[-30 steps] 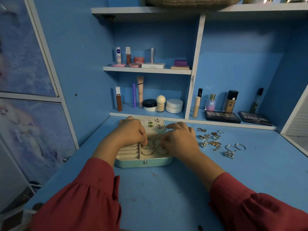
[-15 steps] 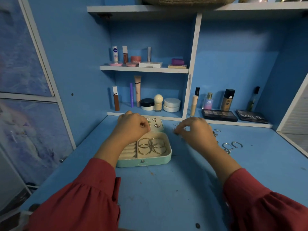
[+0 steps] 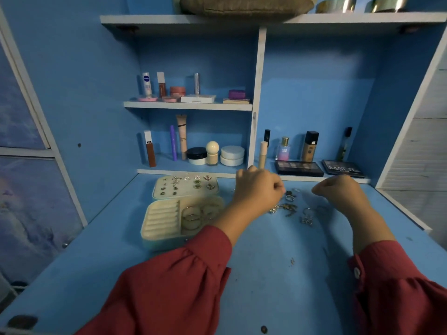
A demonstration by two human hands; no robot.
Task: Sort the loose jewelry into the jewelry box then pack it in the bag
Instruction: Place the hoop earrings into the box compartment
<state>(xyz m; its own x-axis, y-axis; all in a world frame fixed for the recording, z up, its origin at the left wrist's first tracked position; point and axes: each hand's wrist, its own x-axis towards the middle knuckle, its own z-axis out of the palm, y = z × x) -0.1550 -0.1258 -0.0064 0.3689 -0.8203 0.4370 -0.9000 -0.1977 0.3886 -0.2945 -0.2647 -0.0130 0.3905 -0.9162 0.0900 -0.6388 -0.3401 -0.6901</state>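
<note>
An open jewelry box (image 3: 179,221) on the blue table (image 3: 266,274) already holds hoops and earrings. Loose jewelry (image 3: 290,204) remains beside it. Left hand (image 3: 258,189) and right hand (image 3: 338,189) hover with curled fingers; whether they pinch anything cannot be told. No bag visible.

I sat at a blue desk (image 3: 278,274) with blue back walls and white-edged shelves (image 3: 188,106). Cosmetics (image 3: 212,153) stood in the left cubbies, bottles (image 3: 310,146) and palettes (image 3: 298,168) on the right. A cushion (image 3: 246,4) lay on top. A panelled door (image 3: 21,165) stood at my left. The light was dim.
</note>
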